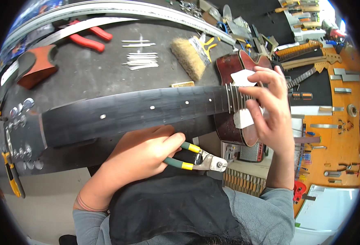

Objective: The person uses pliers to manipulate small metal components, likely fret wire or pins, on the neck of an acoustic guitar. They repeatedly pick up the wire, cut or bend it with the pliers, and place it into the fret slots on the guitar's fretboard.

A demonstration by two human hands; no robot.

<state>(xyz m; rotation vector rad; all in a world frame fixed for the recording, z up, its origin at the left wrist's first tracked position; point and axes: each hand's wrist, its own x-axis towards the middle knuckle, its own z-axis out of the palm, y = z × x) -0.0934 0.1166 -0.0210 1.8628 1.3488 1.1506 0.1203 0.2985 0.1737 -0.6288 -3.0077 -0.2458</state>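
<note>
A guitar lies across the bench in front of me, its headstock (29, 130) with silver tuners at the left and its dark red body (229, 67) at the right. White dots mark the dark fingerboard (127, 112). Metal frets (231, 98) show at its body end, between pieces of white tape (244, 119). My left hand (147, 149) is closed around the cutters (192, 157) with green and yellow handles, below the neck; their jaws point right. Over the frets is my right hand (271, 102), thumb and fingers apart, fingertips at or just above the frets. Whether they touch is unclear.
Several thin metal strips (142, 60) lie beyond the neck, near a wide brush (190, 57) and red-handled pliers (91, 37). A red-brown block (37, 65) stands at the left. Long metal rulers span the back. Tools hang on a wooden board (331, 143) at the right.
</note>
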